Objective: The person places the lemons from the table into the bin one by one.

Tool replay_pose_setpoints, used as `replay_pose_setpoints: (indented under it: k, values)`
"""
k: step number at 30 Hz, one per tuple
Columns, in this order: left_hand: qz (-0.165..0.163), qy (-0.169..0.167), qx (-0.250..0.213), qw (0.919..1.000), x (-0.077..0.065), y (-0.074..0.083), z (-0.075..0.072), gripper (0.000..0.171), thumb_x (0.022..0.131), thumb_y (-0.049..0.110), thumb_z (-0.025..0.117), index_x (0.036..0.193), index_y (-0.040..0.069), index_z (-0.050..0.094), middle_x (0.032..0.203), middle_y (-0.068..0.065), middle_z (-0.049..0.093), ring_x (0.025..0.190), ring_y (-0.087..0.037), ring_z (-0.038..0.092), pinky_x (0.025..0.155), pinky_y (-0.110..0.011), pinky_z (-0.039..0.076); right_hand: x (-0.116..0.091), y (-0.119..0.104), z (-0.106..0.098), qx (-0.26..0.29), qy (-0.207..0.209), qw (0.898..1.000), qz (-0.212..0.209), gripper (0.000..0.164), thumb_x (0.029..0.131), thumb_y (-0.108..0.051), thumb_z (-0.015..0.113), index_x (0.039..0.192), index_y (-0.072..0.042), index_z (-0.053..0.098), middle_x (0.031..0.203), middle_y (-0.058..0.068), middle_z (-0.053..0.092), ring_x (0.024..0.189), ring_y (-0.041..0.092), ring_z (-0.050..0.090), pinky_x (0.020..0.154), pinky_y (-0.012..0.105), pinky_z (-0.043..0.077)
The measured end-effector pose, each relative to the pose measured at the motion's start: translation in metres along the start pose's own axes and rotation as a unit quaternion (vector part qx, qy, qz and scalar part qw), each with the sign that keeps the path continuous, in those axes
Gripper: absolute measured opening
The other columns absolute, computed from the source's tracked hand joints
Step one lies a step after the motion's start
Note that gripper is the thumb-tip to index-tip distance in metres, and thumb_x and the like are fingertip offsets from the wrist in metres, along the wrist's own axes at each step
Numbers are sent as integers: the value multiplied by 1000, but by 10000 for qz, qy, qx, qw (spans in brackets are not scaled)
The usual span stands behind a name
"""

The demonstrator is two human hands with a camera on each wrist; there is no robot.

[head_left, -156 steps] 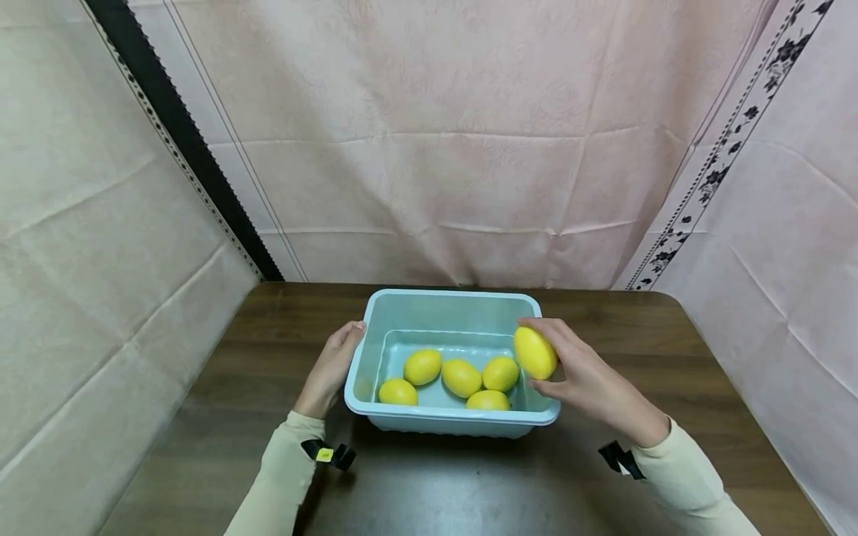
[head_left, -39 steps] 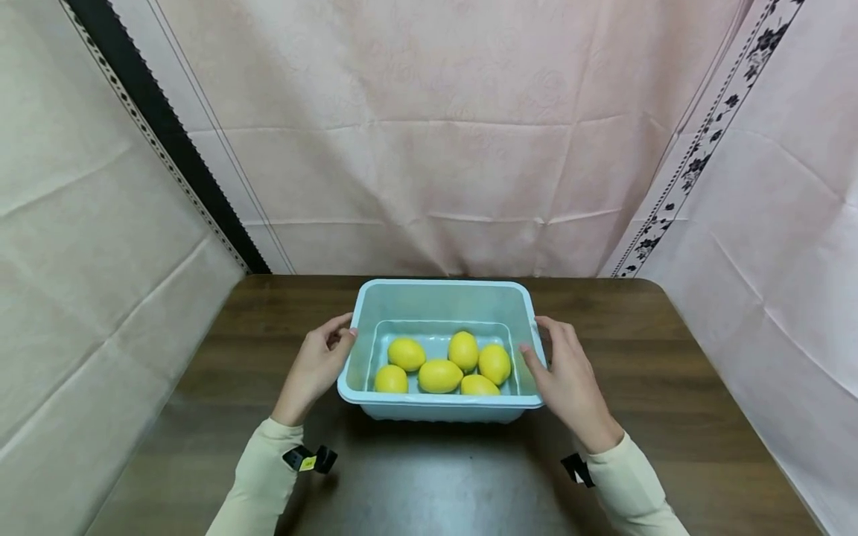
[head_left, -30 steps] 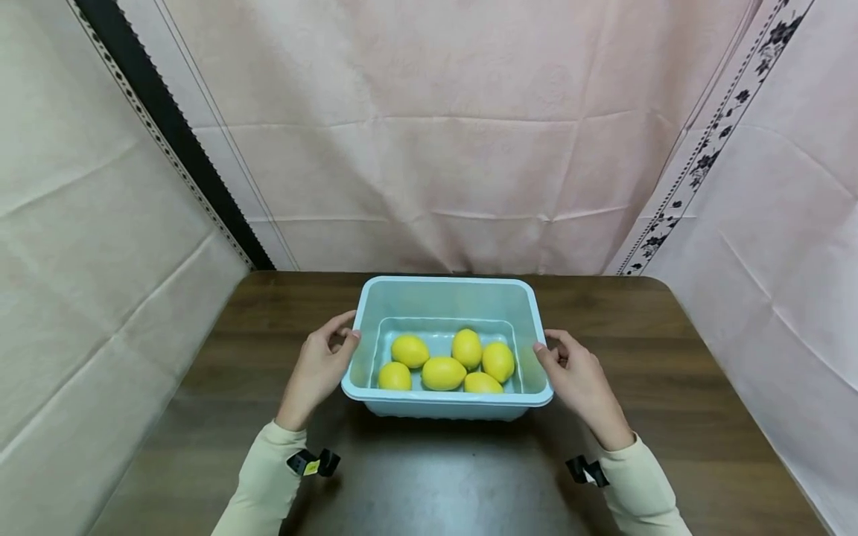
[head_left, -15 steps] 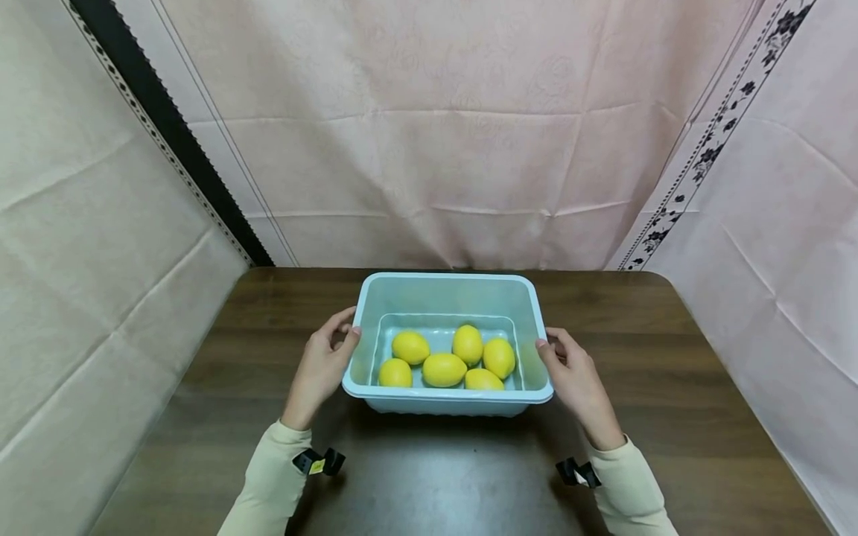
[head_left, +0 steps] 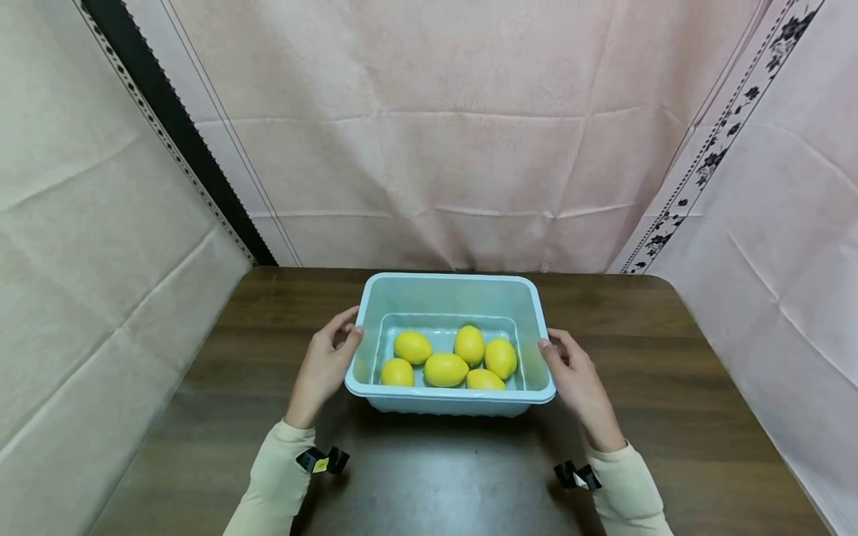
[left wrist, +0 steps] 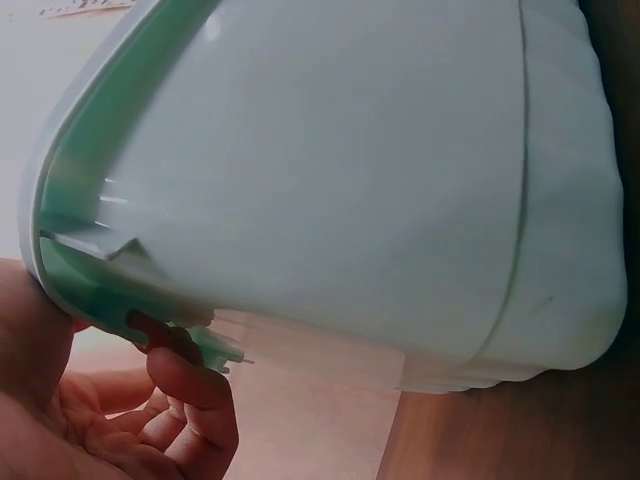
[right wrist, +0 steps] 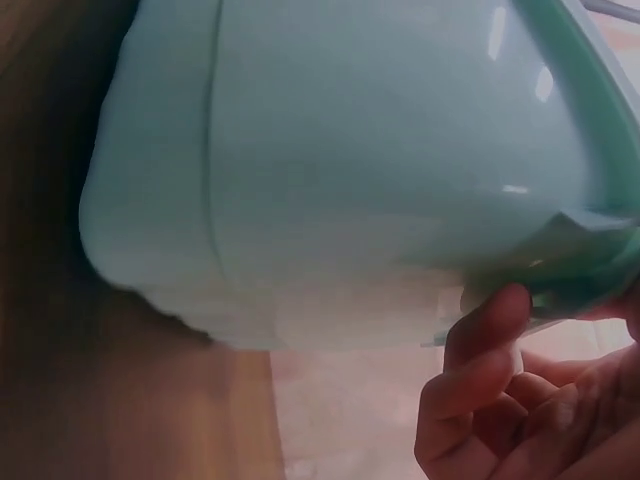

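A light blue plastic basin (head_left: 450, 394) stands on the table, with several yellow lemons (head_left: 445, 369) loosely grouped on its floor. At its left side my left hand (head_left: 323, 366) pinches the rim, thumb on top; the left wrist view has the curled fingers of this left hand (left wrist: 140, 405) tucked under the lip beside the basin's smooth outer wall (left wrist: 340, 180). On the opposite side my right hand (head_left: 579, 380) grips the rim the same way. From the right wrist, curled fingers (right wrist: 480, 380) show under the lip, next to the outer wall (right wrist: 350, 140).
The brown wood-grain table (head_left: 442, 476) extends around the basin and has rounded far corners. Pale cloth (head_left: 429, 149) hangs behind it, and more cloth lines both sides. Each wrist carries a black strap with a small camera (head_left: 323, 460).
About five seconds ago my right hand held a lemon over the basin's right side; that lemon now lies inside and the hand grips the rim. Over the last half second almost nothing differs.
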State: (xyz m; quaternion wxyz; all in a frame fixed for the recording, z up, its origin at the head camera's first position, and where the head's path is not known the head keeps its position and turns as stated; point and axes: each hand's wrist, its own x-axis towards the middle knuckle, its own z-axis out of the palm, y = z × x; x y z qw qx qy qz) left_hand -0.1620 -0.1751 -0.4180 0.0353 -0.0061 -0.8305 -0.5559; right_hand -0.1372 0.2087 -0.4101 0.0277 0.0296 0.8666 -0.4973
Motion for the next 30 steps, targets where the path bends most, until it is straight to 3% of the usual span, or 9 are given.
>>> replay_pose_setpoints:
  k: [5,12,18,24,30]
  values:
    - [32,9,-145,9999,-2,-2,1,44,110,22,58,152,9,55,115,-16,60,73,-18,56,65,-24,48,-1,4,4,473,-64,9988,138,52,115,-34,43,155,0,43,136,28,58,114,33,58,82,28,51]
    - [-12,-41,-252,9997,-6,-4,0,45,110,24,58,153,10,54,118,-19,61,69,-16,52,62,-25,45,-4,7,6,777,-130,9961,388,51,115,-33,42,156,-3,41,137,27,56,112,31,59,80,26,52]
    - [72,-23,-153,9999,-4,-4,2,44,111,22,56,152,8,54,115,-18,61,67,-17,51,59,-25,45,-2,8,2,751,-229,9966,251,55,115,-37,42,158,-3,39,137,27,56,112,31,58,82,27,52]
    - [460,335,544,9969,-1,-5,5,42,113,29,52,149,7,58,120,-17,69,92,-24,64,76,-33,55,-1,16,-8,102,162,9994,-300,55,115,-41,38,152,-1,48,137,25,59,113,33,59,87,37,51]
    - [808,835,1553,9810,2,-16,-3,54,111,45,51,151,9,56,138,-17,60,126,-36,57,100,-60,49,4,24,-9,-432,674,9921,-965,53,116,-39,37,151,-2,49,145,26,57,121,40,60,97,59,52]
